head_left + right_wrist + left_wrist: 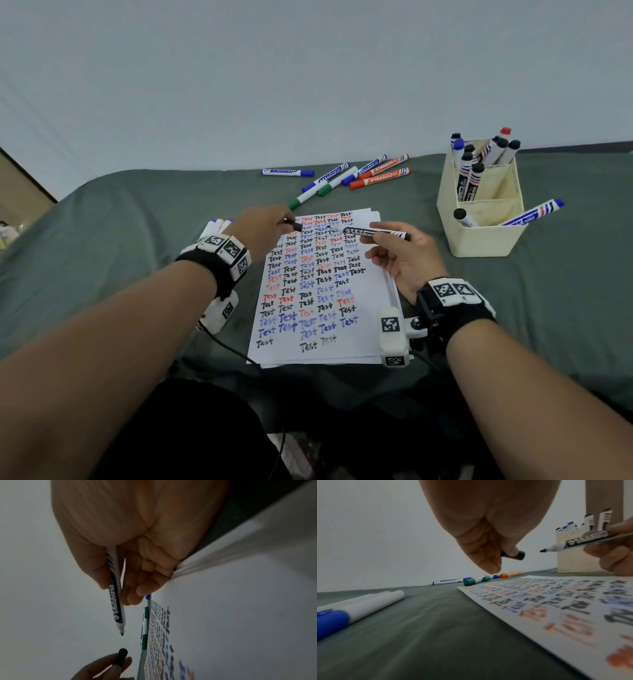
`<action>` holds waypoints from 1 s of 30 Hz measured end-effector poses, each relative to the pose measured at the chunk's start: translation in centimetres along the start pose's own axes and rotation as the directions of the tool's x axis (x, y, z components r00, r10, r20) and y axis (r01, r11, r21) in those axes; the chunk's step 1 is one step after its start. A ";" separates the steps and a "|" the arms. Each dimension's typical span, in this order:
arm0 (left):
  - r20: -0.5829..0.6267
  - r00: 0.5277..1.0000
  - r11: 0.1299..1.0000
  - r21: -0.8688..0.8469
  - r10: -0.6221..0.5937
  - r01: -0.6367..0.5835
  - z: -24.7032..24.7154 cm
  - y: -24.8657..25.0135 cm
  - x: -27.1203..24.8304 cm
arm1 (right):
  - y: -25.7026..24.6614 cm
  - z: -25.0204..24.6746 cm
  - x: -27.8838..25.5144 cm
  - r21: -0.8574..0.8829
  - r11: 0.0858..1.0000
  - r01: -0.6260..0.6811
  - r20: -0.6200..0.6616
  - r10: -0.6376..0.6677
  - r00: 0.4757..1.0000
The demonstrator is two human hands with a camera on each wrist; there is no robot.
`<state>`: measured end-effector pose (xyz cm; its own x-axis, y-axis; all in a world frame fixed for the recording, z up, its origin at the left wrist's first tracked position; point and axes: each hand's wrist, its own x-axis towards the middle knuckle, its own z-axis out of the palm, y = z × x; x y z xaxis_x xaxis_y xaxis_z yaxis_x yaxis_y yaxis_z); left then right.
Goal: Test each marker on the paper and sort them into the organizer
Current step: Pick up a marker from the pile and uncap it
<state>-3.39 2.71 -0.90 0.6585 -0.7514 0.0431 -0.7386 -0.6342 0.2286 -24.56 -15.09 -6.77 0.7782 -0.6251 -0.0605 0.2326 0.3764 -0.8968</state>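
My right hand (394, 253) grips an uncapped black whiteboard marker (371, 233) (116, 599), tip pointing left above the top of the paper (356, 342). My left hand (263, 229) pinches its black cap (296, 225) (516, 555) just left of the tip, a small gap between them. The paper (556, 608) is covered in rows of "Test" in black, blue and red. The cream organizer (479, 236) stands at the right with several capped markers in its compartments.
Loose blue, green and red markers (342, 178) lie on the grey-green cloth (137, 240) beyond the paper. Several white markers with blue caps (359, 607) lie left of the paper by my left wrist. A wall rises behind the table.
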 end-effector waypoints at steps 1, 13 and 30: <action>-0.003 1.000 0.999 -0.025 0.020 -0.020 0.1 0.5 -0.1 | 0.0 0.0 0.0 -0.003 1.000 -0.002 0.003 0.002 1.000; 0.022 0.989 0.977 -0.159 0.147 -0.141 0.3 4.6 -1.1 | -0.2 -0.1 -0.3 -0.013 1.000 -0.008 0.043 0.009 0.999; -0.007 0.986 0.986 -0.028 0.164 -0.164 0.2 6.8 0.4 | -0.4 0.2 -0.6 0.020 0.999 0.035 0.010 -0.035 0.999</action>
<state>-8.17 -1.99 0.53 0.5296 -0.8438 0.0869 -0.8323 -0.4971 0.2453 -24.98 -14.74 -6.30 0.7756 -0.6307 -0.0247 0.2709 0.3680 -0.8895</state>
